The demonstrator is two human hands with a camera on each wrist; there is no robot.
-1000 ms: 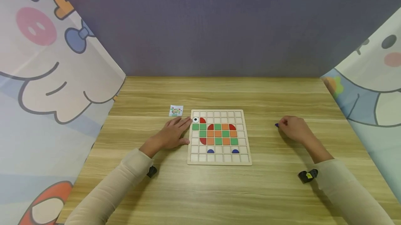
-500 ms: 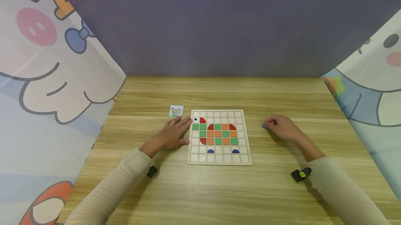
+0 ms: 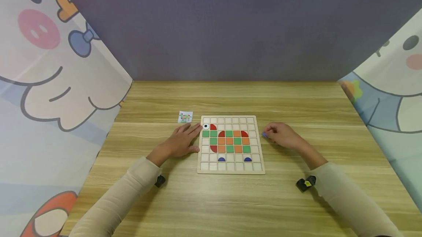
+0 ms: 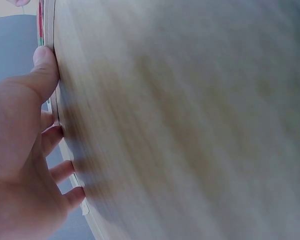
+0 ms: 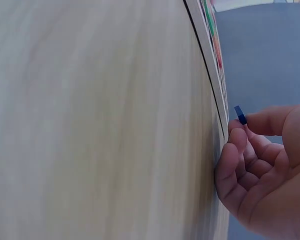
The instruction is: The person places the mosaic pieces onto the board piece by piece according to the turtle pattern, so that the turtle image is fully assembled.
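A square wooden grid board (image 3: 230,171) lies mid-table, with green, orange and red pieces set in its cells. Two dark blue half-round pieces sit lower down, one of them the left half-round piece (image 3: 222,159). An eye disc (image 3: 206,126) is at the upper left. My left hand (image 3: 180,141) lies with fingers extended, fingertips and thumb at the board's left edge. Just off the board's right edge, my right hand (image 3: 280,134) pinches a small blue piece (image 5: 240,115) between thumb and index finger; its full outline is partly covered by the fingers.
A small picture card (image 3: 185,116) showing a similar coloured pattern lies beyond the left hand, near the board's upper left corner. A dark partition (image 3: 230,28) stands along the table's far edge. Cartoon-printed panels (image 3: 82,83) flank both sides.
The right hand has moved left across the table with the blue piece, from well out to the right to beside the board. The left hand and the board have stayed put.
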